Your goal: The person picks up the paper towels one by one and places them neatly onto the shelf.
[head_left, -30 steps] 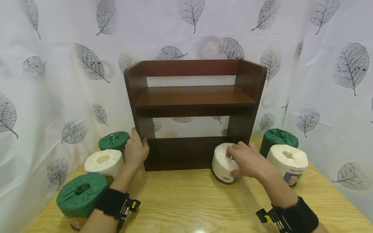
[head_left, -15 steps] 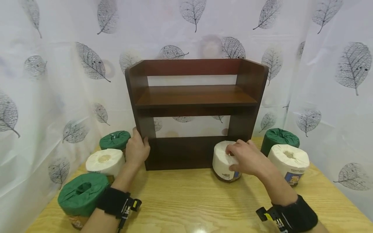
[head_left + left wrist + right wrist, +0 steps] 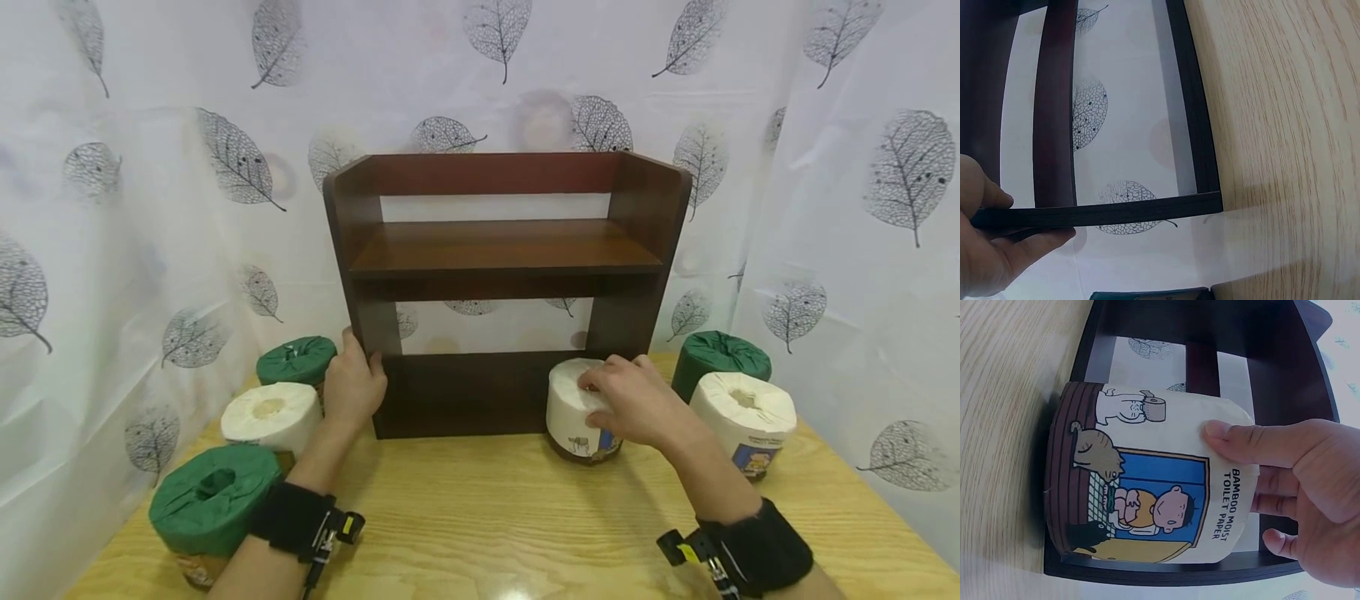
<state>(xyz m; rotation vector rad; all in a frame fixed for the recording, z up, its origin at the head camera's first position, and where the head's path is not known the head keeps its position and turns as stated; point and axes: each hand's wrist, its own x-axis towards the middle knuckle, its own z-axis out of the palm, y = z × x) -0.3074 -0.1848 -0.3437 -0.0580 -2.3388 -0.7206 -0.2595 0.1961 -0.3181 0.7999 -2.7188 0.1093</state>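
Right hand (image 3: 637, 404): I recorded it clamped on a printed toilet roll (image 3: 573, 412), thumb pressed to the picture side, the other fingers bent over the top. I could not tell whether any fingertip sat in the core. The roll was just left of the palm, at the right end of the lower compartment of a dark shelf unit (image 3: 502, 246); I could not tell how far inside it stood.

Left hand (image 3: 352, 387): I noted it clamped on the unit's left side panel (image 3: 1135, 211), thumb on the inner face, fingers on the outer, only the board's thickness between them.

Surroundings: just left of the left hand stood a back green roll (image 3: 295, 360); nearer me, a left white roll (image 3: 281, 425), then a front green roll (image 3: 217, 508) beside the forearm. Right of the right hand I logged a right green roll (image 3: 720, 362) and, before it, a right white roll (image 3: 750, 417). All five stood on the wood-grain table (image 3: 450, 517).
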